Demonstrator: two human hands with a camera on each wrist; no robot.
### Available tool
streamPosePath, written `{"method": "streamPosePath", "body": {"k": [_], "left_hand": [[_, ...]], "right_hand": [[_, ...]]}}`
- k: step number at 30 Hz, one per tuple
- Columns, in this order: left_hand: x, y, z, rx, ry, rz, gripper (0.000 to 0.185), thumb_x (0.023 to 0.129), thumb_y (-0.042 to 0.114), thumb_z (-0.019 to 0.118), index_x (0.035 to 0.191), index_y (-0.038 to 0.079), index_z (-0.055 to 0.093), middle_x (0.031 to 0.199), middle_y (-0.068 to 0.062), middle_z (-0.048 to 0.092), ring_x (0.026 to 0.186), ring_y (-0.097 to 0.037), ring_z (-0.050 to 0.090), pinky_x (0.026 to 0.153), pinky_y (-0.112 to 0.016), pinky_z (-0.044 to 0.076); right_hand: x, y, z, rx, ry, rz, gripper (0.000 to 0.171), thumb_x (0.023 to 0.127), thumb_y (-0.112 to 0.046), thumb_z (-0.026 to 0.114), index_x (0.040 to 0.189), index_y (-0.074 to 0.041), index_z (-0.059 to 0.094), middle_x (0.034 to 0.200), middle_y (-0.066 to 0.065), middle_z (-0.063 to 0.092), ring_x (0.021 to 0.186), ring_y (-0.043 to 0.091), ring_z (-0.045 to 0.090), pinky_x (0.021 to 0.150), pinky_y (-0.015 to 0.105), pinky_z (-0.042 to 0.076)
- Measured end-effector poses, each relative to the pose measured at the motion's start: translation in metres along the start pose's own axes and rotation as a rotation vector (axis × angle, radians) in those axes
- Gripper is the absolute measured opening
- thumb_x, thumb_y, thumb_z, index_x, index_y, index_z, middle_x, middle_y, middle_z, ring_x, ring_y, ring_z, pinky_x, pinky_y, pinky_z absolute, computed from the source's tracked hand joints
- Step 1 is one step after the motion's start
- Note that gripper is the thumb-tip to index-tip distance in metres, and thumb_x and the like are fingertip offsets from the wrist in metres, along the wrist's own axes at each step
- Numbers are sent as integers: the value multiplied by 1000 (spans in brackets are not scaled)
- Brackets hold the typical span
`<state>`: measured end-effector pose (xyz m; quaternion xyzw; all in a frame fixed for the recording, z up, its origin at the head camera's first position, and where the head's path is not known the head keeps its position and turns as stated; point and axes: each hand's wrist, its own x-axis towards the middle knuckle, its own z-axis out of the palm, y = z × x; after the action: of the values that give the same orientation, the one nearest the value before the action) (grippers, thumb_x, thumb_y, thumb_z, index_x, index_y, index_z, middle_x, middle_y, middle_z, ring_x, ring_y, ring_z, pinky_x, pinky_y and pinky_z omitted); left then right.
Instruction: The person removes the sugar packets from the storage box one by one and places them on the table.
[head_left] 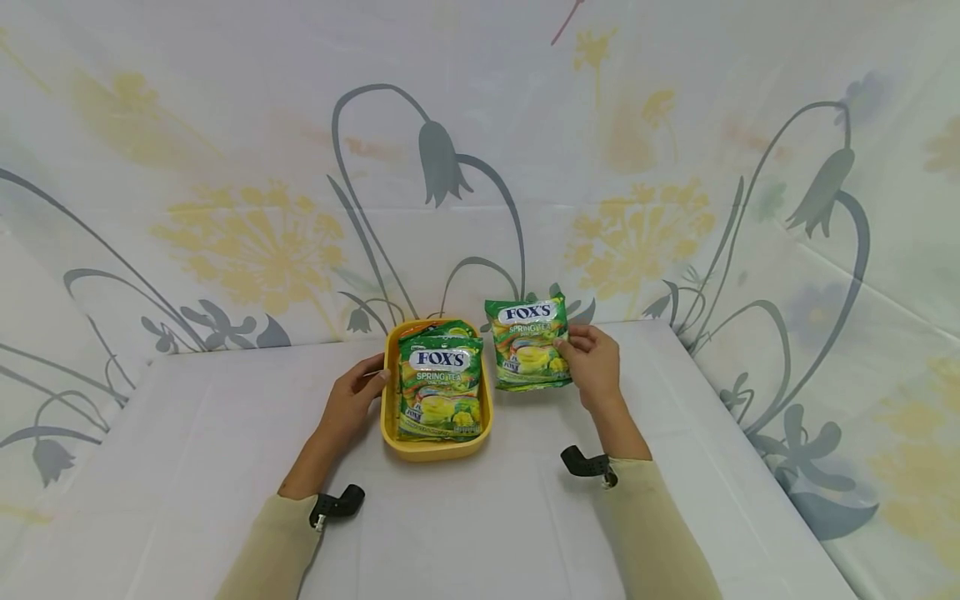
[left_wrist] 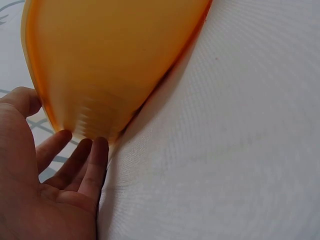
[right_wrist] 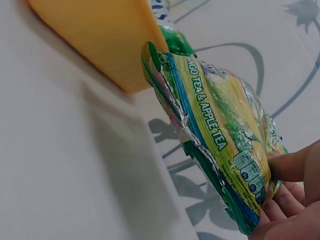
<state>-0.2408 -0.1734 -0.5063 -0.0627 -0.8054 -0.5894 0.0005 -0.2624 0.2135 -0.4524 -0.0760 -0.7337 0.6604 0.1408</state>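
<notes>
My right hand point(head_left: 594, 364) pinches 1 green foil Fox's candy bag point(head_left: 529, 343) beside the yellow plastic tub point(head_left: 387, 417); my left hand point(head_left: 352, 406), fingers relaxed, steadies its wall. I'd lay this bag flat atop the stacked bags point(head_left: 439, 392).

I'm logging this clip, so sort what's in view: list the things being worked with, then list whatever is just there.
In use:
- right hand, gripping a candy bag by its edge
- left hand, fingers against the yellow tray
- candy bags in the tray

Just there:
- white table cover
- floral backdrop
- wrist camera straps
</notes>
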Motion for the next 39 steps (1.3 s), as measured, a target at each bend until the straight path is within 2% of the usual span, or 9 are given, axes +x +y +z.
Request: {"method": "streamPosePath", "body": {"k": [6,14,23,34,37,39], "left_hand": [[1,0,0,-2,1,4,56,111,36,57,159,9,48,157,-16,52,140,-34,56,114,-47,51],[0,-2,0,6,-7,7,57,112,36,56,160,8,46,159,-16,51,140,-34,56,113,-47,51],[0,-1,0,11,0,4,57,112,37,56,160,8,47,158,-17,51,140,-36,55,113,-48,51],[0,1,0,7,-2,5,57,112,37,56,160,8,47,158,-16,52,141,-35,55,114,-48,50],[0,0,0,1,-6,13,57,112,36,55,160,7,46,158,-18,51,141,-37,55,114,-50,50],[0,0,0,-3,-8,14,57,112,36,55,160,7,46,159,-18,51,140,-36,55,114,-50,50]], "right_hand": [[2,13,5,-8,8,44,22,97,-3,75,116,6,68,90,4,75,78,7,68,67,17,56],[1,28,12,-13,-10,89,25,97,-3,75,118,7,67,96,12,75,78,8,67,66,17,56],[4,46,16,-67,-30,130,27,98,-7,75,122,4,69,95,8,76,77,8,66,65,19,53],[6,52,16,-78,-79,125,36,103,-15,71,133,5,67,112,20,75,83,7,67,68,16,55],[7,53,16,-94,-101,131,40,104,-17,70,138,4,65,121,22,73,92,12,69,71,15,55],[7,53,15,-112,-128,119,42,106,-18,68,141,4,63,128,24,70,103,19,69,77,17,56]]}}
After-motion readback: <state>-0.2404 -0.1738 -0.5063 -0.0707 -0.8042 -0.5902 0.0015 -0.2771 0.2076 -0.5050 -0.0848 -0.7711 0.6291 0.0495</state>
